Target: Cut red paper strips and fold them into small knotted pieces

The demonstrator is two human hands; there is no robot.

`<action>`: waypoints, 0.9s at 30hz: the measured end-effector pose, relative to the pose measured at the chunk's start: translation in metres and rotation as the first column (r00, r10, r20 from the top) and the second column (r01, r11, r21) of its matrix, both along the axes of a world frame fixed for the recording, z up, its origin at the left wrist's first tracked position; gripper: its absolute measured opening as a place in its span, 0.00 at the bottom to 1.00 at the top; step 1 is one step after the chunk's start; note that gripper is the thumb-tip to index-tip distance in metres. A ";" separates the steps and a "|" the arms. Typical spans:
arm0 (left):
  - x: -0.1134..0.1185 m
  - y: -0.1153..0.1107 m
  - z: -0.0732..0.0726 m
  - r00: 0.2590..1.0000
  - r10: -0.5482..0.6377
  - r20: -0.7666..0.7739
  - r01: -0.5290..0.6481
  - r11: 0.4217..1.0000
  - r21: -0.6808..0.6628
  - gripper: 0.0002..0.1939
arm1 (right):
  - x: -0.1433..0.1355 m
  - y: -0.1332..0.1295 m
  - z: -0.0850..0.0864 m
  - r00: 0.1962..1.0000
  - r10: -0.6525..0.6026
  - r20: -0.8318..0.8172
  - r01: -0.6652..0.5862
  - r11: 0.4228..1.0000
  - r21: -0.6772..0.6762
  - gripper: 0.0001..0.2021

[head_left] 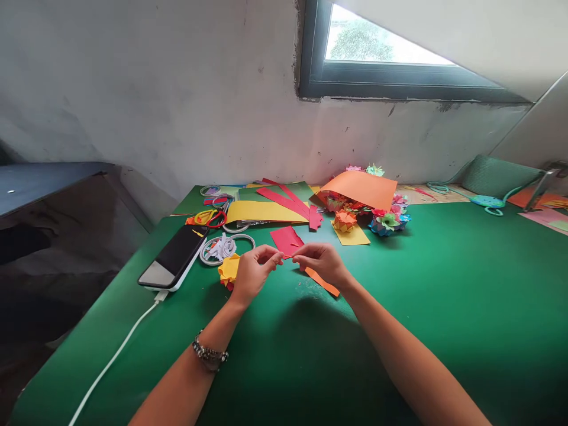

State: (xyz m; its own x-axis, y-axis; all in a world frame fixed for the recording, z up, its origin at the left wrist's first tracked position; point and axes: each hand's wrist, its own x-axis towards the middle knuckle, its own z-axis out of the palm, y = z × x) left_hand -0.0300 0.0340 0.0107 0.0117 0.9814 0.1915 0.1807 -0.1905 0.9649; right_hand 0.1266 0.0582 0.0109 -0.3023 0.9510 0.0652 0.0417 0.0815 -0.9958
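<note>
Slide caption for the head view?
Left hand and right hand pinch a small reddish strip above a green table.

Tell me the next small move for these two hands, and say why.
Probably a gentle fold or twist of the thin reddish strip, likely paper: the bare left hand and bare right hand seem to pinch its opposite ends between their fingertips, and neither holds a tool.

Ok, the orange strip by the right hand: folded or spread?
Spread, as far as it shows: the orange strip lies straight on the table, no fold visible. The right hand hides part of it.
</note>
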 end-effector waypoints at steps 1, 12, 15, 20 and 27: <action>0.000 0.000 0.001 1.000 0.015 -0.009 -0.015 1.000 0.014 0.16 | 0.000 0.000 -0.002 1.000 0.005 0.003 -0.005 1.000 -0.002 0.14; 0.001 0.002 -0.007 0.991 -0.094 0.099 0.092 0.995 0.030 0.21 | 0.007 0.003 -0.001 0.992 0.100 -0.071 -0.102 0.994 -0.032 0.12; 0.003 0.000 -0.007 0.978 -0.175 0.111 0.173 0.984 0.033 0.14 | 0.000 -0.002 -0.004 0.976 0.179 -0.122 -0.190 0.978 -0.090 0.12; 0.001 0.000 -0.006 0.991 -0.115 0.070 0.109 0.991 0.083 0.12 | -0.003 -0.001 -0.013 0.972 0.210 -0.109 -0.217 0.974 -0.063 0.12; -0.001 0.004 -0.006 0.997 0.016 0.074 -0.024 0.993 0.118 0.14 | 0.006 0.031 -0.035 0.896 -0.307 0.322 0.173 0.907 0.383 0.06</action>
State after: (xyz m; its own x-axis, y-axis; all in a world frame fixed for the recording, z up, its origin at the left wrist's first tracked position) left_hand -0.0313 0.0379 0.0050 -0.0261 0.9516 0.3061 0.1152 -0.3013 0.9465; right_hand 0.1329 0.0893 -0.0243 -0.1328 0.9370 0.3232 0.4590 0.3471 -0.8178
